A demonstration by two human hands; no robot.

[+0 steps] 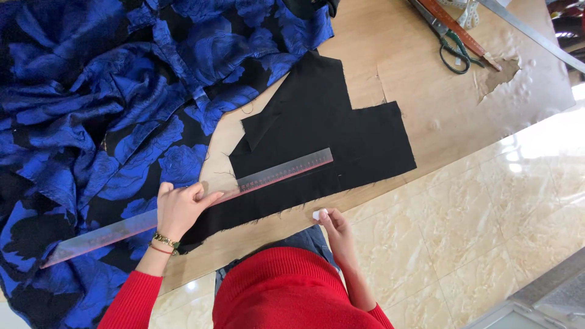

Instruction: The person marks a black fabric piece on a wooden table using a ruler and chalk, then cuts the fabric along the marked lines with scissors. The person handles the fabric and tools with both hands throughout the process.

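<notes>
— What is the left hand [181, 209] doing?

— It lies flat, fingers stretched together, pressing down on a long clear ruler [189, 207] close to the near edge of the desk [426, 103]. It grips nothing; it only pins the ruler.

— And the ruler itself?

— It runs slantwise, its far end across the black cloth piece [329, 140], its near end over the blue flowered fabric [91, 109] heaped at the desk's left side.

— The right hand [334, 228]?

— Fingers pinched shut on a small white piece of chalk [317, 214], right at the near edge of the desk, just beside the black cloth's frayed lower hem.

— Any free room?

— Bare wood lies beyond the black cloth toward the far right corner, where scissors [452, 45] lie with a brown strip [463, 30] beside a patch of torn veneer. The tiled floor [487, 231] is off the near edge
</notes>
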